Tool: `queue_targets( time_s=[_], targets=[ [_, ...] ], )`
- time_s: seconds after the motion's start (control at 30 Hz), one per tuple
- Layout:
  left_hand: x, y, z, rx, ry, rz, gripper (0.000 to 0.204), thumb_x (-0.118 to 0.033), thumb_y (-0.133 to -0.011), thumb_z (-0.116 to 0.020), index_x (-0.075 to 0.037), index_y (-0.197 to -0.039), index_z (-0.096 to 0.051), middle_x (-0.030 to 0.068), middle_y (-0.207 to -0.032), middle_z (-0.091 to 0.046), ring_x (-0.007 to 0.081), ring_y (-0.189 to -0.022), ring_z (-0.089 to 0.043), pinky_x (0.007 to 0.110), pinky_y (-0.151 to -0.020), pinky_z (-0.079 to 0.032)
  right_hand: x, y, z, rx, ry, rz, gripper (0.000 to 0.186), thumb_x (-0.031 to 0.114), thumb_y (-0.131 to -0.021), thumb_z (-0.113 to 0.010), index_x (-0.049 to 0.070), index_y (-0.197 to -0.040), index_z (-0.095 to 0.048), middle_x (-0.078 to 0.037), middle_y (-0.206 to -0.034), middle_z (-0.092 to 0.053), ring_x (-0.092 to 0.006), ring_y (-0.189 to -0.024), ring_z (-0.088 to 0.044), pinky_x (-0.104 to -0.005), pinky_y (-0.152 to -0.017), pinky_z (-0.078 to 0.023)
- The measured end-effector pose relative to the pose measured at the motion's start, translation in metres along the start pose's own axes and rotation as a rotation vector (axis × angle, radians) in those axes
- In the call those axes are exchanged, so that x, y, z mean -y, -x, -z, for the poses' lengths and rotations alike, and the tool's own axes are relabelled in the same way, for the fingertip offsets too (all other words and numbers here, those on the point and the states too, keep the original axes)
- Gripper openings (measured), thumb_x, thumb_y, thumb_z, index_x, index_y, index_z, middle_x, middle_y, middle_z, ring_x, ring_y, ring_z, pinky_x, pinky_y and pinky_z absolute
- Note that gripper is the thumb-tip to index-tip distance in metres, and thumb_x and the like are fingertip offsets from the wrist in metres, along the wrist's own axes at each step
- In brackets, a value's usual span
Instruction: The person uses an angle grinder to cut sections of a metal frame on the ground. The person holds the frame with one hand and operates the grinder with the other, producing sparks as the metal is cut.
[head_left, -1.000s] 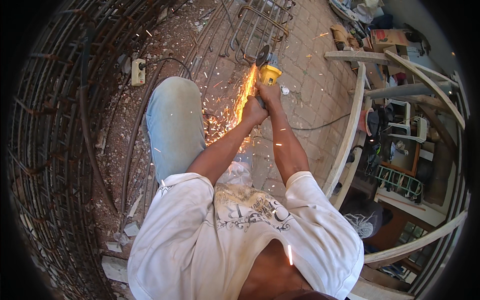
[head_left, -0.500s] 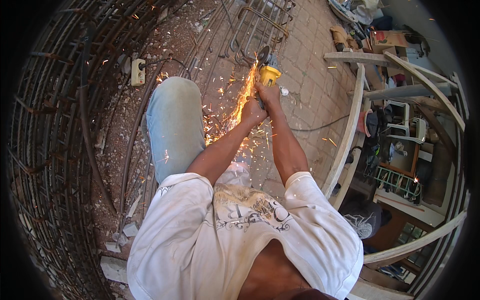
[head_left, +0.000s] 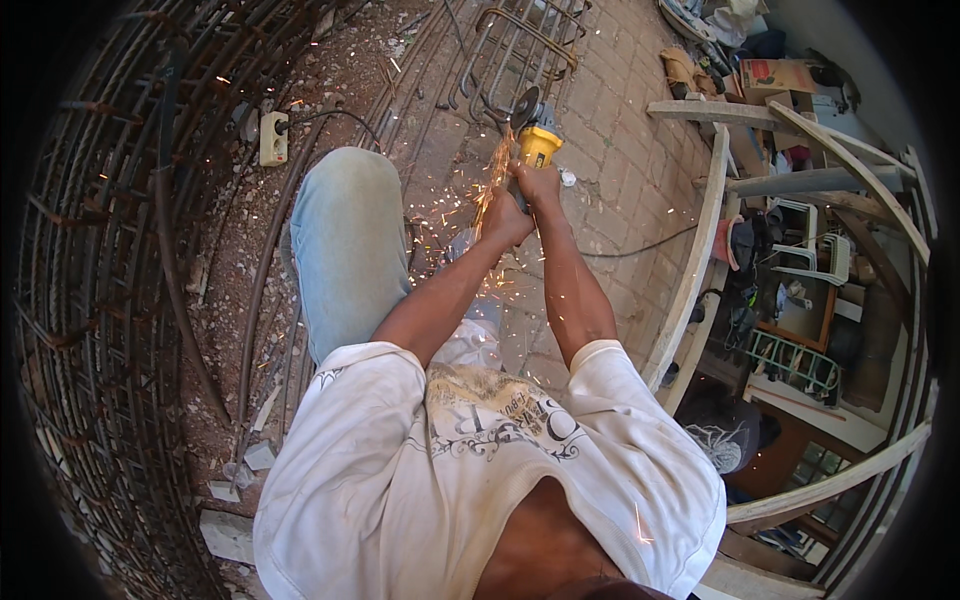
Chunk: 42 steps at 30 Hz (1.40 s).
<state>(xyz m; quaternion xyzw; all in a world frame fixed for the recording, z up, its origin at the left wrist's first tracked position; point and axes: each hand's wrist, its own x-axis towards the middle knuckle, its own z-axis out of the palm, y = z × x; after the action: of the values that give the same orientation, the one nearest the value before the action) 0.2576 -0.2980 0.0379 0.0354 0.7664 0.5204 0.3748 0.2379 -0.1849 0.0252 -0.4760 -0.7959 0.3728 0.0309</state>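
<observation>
between rebar (head_left: 110,250) and timber (head_left: 692,270), left fingers (head_left: 511,219) and right fingers (head_left: 541,183) tight around a yellow grinder (head_left: 540,146)

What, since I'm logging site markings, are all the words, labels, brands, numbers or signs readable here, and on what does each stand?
White T-shirt: large dark lettering and scrollwork on the front, wording not copied here.
Yellow angle grinder: small dark label on its body, too small to read.
Cardboard box, upper right: reddish printing, too blurred to read.
</observation>
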Motion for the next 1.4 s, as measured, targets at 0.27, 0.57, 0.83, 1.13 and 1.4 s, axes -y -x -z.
queue_targets(
  time_s=[0.27, 0.57, 0.83, 1.13, 1.4],
  targets=[
    [0.015, -0.014, -0.012, 0.063, 0.063, 0.041, 0.076, -0.03, -0.068, -0.081, 0.011, -0.119, -0.042, 0.024, -0.094, -0.069, 0.0349, -0.084, -0.071, 0.043, -0.07, -0.056, -0.001, 0.001, 0.001, 0.018, -0.024, 0.032, 0.034, 0.026, -0.066, -0.078, -0.002, -0.083, -0.067, -0.013, -0.079, -0.071, -0.0218, -0.067, -0.069, -0.0363, -0.06, -0.052],
    [0.016, -0.017, -0.011, 0.134, 0.012, 0.058, 0.081, -0.034, -0.068, -0.081, 0.01, -0.123, -0.041, 0.0239, -0.102, -0.068, 0.0386, -0.094, -0.069, 0.043, -0.079, -0.056, 0.006, 0.007, 0.002, 0.011, 0.023, -0.003, 0.034, 0.024, -0.068, -0.076, -0.001, -0.088, -0.067, -0.01, -0.081, -0.07, -0.0191, -0.066, -0.067, -0.0345, -0.059, -0.051],
    [0.014, -0.014, -0.01, 0.097, 0.048, 0.056, 0.076, -0.031, -0.069, -0.08, 0.01, -0.121, -0.044, 0.0259, -0.102, -0.068, 0.0379, -0.095, -0.069, 0.045, -0.081, -0.055, -0.001, 0.002, 0.0, 0.015, -0.036, 0.053, 0.036, 0.027, -0.065, -0.077, -0.001, -0.085, -0.066, -0.011, -0.08, -0.07, -0.0191, -0.066, -0.066, -0.0348, -0.06, -0.051],
    [0.021, -0.021, -0.016, 0.036, -0.015, 0.018, 0.083, -0.031, -0.067, -0.081, 0.014, -0.124, -0.041, 0.0274, -0.107, -0.067, 0.0378, -0.098, -0.069, 0.045, -0.082, -0.055, 0.004, 0.008, 0.001, 0.015, -0.057, 0.038, 0.03, 0.025, -0.064, -0.076, 0.0, -0.079, -0.066, -0.009, -0.073, -0.068, -0.0182, -0.061, -0.065, -0.0341, -0.057, -0.05],
    [0.024, -0.023, -0.014, 0.059, 0.006, -0.022, 0.083, -0.034, -0.067, -0.081, 0.015, -0.123, -0.043, 0.0279, -0.106, -0.067, 0.0383, -0.099, -0.068, 0.045, -0.082, -0.055, -0.002, 0.001, -0.001, 0.02, -0.069, 0.044, 0.03, 0.026, -0.065, -0.077, 0.0, -0.078, -0.066, -0.009, -0.072, -0.069, -0.0183, -0.061, -0.066, -0.0346, -0.057, -0.051]
  ],
)
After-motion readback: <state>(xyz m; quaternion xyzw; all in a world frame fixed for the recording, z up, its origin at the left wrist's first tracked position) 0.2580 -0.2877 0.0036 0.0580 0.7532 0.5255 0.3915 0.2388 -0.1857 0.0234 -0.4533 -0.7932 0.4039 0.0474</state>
